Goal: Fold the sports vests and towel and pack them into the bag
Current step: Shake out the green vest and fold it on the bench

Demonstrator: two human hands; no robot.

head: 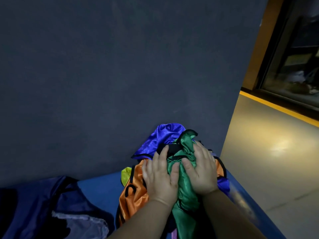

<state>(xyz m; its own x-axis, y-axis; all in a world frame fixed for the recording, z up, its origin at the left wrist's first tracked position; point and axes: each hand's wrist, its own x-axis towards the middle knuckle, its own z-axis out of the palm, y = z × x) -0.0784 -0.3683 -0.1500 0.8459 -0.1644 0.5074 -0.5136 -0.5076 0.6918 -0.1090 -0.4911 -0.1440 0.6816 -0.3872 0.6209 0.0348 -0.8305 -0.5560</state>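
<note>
Head view: blue mat [100, 188] against dark wall [103, 75], glossy floor [276, 161] on the right. Right hand [201, 169] grips bunched green vest [184, 195]; left hand [160, 176] presses flat just beside it, orange vest [136, 194] under it, bag [43, 204] well apart to the left.

Left hand [159, 176] flat, right hand [201, 171] curled
</note>
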